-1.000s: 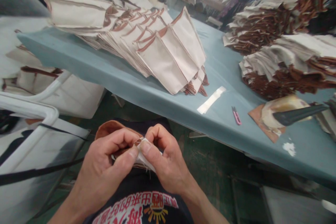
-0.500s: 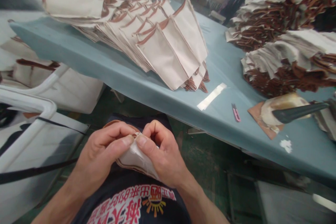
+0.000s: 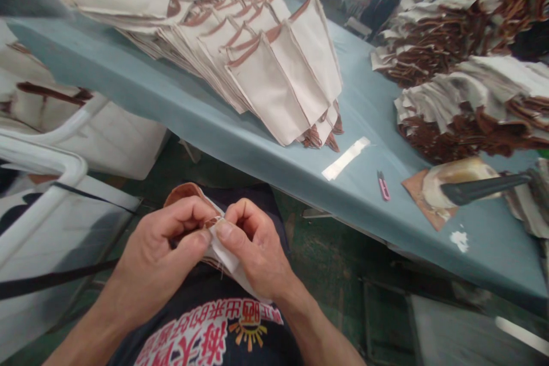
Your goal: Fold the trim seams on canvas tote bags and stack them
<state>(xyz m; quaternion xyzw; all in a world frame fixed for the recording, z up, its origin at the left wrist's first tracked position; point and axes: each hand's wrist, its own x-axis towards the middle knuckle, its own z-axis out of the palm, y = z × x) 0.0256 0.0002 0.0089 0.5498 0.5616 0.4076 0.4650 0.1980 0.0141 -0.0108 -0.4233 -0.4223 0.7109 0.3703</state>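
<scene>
Low in the head view, over a dark printed apron (image 3: 253, 320), both hands grip one sewn piece of white fabric with brown edging (image 3: 227, 256). My left hand (image 3: 171, 246) is closed on its brown side, thumb and fingers pinching near a seam. Close beside it, my right hand (image 3: 253, 249) pinches the white side of the same seam, thumb on top. Loose threads hang from the piece below the fingers. Part of its brown edge sticks up behind my left hand. The palms hide much of the piece.
On the blue-green table (image 3: 257, 151) lie a pile of white sewn pieces (image 3: 274, 86), a white strip (image 3: 346, 158), pink thread snips (image 3: 383, 186) and a glue container with a dark-handled brush (image 3: 450, 183). More brown-and-white stacks (image 3: 467, 103) sit right. White bins (image 3: 124, 143) stand left.
The fabric piece has turned between my fingers, and more of its brown edge shows behind my left hand. The fingertips have parted slightly at the seam. The view has shifted a little.
</scene>
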